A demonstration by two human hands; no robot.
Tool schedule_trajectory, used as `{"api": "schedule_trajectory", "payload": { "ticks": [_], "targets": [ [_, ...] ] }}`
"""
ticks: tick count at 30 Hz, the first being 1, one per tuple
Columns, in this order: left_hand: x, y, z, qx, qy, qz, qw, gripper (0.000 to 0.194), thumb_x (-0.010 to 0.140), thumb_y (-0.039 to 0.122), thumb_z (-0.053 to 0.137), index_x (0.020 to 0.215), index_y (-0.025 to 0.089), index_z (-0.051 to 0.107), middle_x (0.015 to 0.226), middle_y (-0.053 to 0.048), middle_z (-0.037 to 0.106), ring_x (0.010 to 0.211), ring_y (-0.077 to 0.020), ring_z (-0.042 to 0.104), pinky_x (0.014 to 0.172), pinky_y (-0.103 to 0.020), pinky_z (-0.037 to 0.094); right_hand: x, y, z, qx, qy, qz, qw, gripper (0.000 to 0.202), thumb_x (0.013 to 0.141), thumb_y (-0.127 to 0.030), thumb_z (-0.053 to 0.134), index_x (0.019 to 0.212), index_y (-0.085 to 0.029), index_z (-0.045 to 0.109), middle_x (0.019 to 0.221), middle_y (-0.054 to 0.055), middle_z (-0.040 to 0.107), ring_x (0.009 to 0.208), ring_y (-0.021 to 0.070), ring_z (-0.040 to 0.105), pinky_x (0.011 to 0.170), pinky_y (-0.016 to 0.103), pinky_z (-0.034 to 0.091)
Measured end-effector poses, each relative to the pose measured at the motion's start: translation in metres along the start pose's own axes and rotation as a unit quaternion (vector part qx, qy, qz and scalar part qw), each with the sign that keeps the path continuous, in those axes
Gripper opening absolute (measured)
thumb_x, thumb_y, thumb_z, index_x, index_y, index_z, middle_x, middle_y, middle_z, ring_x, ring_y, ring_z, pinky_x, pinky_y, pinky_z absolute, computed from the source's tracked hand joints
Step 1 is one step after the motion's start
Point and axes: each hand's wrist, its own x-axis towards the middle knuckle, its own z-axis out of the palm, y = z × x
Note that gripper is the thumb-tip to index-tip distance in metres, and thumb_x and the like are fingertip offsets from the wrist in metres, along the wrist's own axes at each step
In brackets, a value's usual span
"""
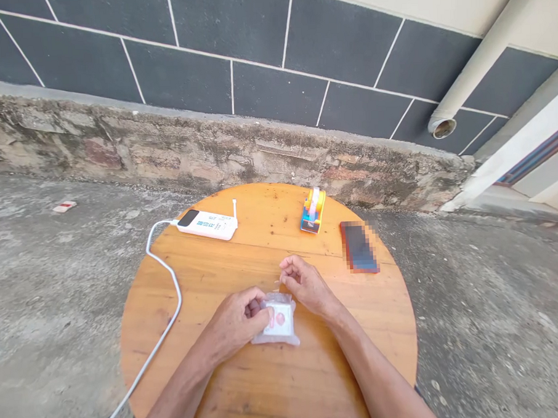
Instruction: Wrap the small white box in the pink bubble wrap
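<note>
A small white box with pink-red marks, wrapped in clear plastic [282, 326], lies on the round wooden table in front of me. My left hand [247, 318] is closed on its left side, the thumb on top and the fingers curled. Just above the package's upper right corner is my right hand [306, 286], its thumb and fingers pinched together. Whatever is between those fingertips is too small to make out. Faint thin strips show near the package's top edge, between the hands.
A tape dispenser [313, 210] with a yellow and blue body stands at the back. To its right lies a blurred phone [360, 247] with a red edge. A white device [208, 224] with a white cable [178, 293] sits at the back left of the wooden table [166, 368]. A stone-based wall stands behind.
</note>
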Motion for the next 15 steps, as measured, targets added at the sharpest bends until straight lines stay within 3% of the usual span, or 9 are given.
{"api": "schedule_trajectory", "payload": {
  "ticks": [6,15],
  "targets": [
    [0.000,0.000,0.000,0.010,0.004,0.005,1.000,0.018,0.076,0.032,0.053,0.083,0.018,0.061,0.065,0.004,0.056,0.059,-0.0116,0.048,0.053,-0.021,0.032,-0.001,-0.001,0.001,0.035,0.009,-0.012,0.999,0.017,0.082,-0.017,0.050,0.098,-0.021,0.054,0.079,-0.002,0.059,0.072,0.0121,0.055,0.065,0.023,0.043],
    [0.000,0.003,-0.002,0.009,-0.005,0.003,1.000,0.017,0.077,0.032,0.053,0.082,0.018,0.061,0.064,0.004,0.054,0.059,-0.0111,0.047,0.053,-0.021,0.031,-0.004,-0.015,0.003,0.163,-0.026,0.017,0.986,0.008,0.082,-0.025,0.052,0.087,-0.020,0.049,0.072,-0.004,0.049,0.063,0.0099,0.046,0.059,0.022,0.038]
  ]
}}
